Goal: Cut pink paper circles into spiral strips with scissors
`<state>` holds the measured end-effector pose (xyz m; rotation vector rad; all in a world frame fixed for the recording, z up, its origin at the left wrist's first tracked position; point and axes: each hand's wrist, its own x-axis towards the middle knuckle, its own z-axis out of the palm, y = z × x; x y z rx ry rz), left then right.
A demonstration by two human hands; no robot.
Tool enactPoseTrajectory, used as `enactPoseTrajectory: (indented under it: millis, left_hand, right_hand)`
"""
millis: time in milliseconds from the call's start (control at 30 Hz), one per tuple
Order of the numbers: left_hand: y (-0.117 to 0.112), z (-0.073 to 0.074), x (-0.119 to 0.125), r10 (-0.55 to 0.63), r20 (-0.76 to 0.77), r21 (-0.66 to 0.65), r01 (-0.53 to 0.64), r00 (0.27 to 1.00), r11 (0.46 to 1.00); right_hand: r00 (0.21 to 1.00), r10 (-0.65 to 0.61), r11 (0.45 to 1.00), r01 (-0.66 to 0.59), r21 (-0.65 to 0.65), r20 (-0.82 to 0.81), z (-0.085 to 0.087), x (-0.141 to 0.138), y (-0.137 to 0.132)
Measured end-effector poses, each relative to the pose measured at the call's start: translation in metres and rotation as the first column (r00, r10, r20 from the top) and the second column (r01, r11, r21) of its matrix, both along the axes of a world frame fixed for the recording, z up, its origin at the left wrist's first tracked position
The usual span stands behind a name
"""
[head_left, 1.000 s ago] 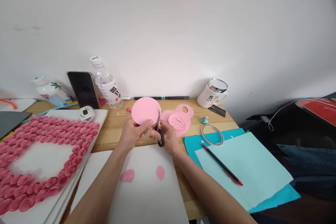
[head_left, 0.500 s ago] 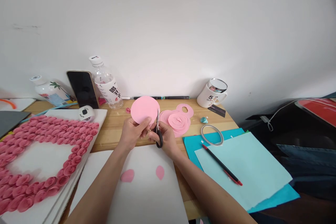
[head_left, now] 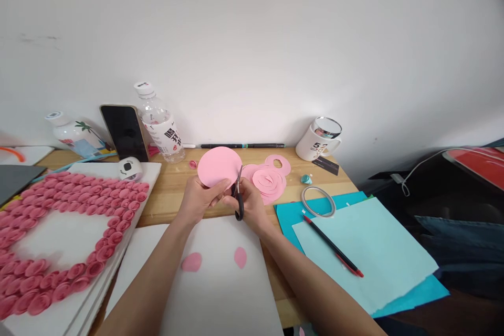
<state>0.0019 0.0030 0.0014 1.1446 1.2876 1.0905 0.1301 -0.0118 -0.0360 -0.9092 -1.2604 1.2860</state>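
A round piece of pink paper [head_left: 219,166] is pinched at its lower edge by my left hand [head_left: 200,197]. My right hand [head_left: 252,200] is closed around black-handled scissors [head_left: 239,205], whose blades point up at the paper's right edge. Just behind my right hand lie pink paper spirals [head_left: 269,182] on the table. Below my wrists, two small pink paper pieces, a left one [head_left: 191,262] and a right one [head_left: 240,258], rest on a white board [head_left: 220,294].
On the left lies a board covered with rolled pink paper flowers [head_left: 104,253]. A phone [head_left: 124,134], a water bottle [head_left: 162,128] and a mug [head_left: 318,139] stand along the wall. To the right are blue sheets [head_left: 378,257], a pen [head_left: 333,245] and a tape ring [head_left: 318,202].
The pink paper disc has tilted flatter and shifted slightly right and down. The scissors have moved a little to the right and lean differently at its edge.
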Motion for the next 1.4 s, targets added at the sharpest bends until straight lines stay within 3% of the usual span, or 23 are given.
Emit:
enactPoseTrajectory:
  millis: [567,767,1033,1267,1400]
  left_hand:
    - [0.0010,-0.0036,-0.0040,-0.010,-0.058,0.039,0.012,0.998,0.999]
    - [0.0014,-0.0046,-0.0044,-0.014,0.003,0.045,0.013,1.000,0.999]
    - [0.0016,-0.0061,-0.0027,-0.130,0.163,0.033,0.126,0.978,0.991]
    - [0.0029,-0.0059,-0.0007,-0.005,0.116,0.028,0.002,0.993,1.000]
    - [0.0025,-0.0050,0.0001,0.023,0.076,0.022,-0.025,0.997,0.999]
  right_hand:
    - [1.000,0.017,0.998,-0.018,-0.053,-0.013,-0.0012,0.0005,-0.0011]
    - [1.000,0.009,0.996,-0.009,-0.092,-0.005,-0.0044,0.0001,-0.0019]
    - [1.000,0.001,0.994,-0.004,-0.110,-0.020,0.0000,-0.0016,-0.0031]
    - [1.000,0.019,0.988,-0.021,-0.153,-0.013,0.0015,-0.0036,-0.0063]
    - [0.999,0.029,0.993,-0.033,-0.112,-0.037,0.0009,-0.0036,-0.0043]
